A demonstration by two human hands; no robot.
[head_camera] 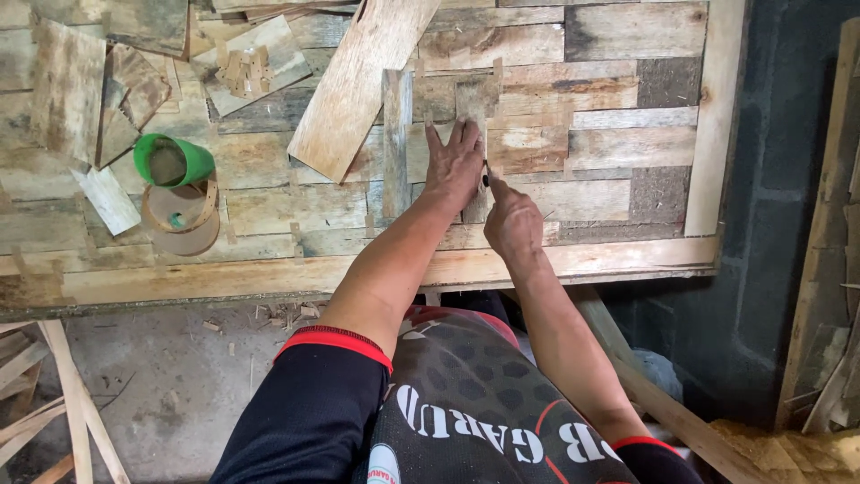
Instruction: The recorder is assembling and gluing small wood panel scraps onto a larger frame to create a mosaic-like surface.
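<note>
The left hand point(454, 164) lay flat, fingers spread and released, pressing down on a narrow wood strip point(473, 108) that stood upright in the frame, its long axis running straight away from the person. The strip sat on the patchwork panel point(609, 134) of mixed boards, a little right of the panel's middle, and most of its lower length was hidden under that palm. Just beside it, on the right edge of the strip, the right hand point(512, 220) was clenched around a small dark marking tool point(486, 177), probably a pencil, though it was too small to be sure. Its tip met the strip's right-hand edge, right against the left hand's forefinger side. So the strip lay ahead of the right hand's fingers and slightly left, and the left hand was the nearer of the two, already touching it; the right hand reached only its edge through the tool.

The strip looked grey and weathered at its top end, rough-sawn, paler lower down, with a dull, unfinished face. A second upright strip point(396, 143) stood just left of it, parallel, apart from both hands. A broad pale plank point(358, 85) leaned diagonally across the panel further left, and a green cup point(172, 161) sat well apart near the left side, over a round wooden disc point(182, 220).
</note>
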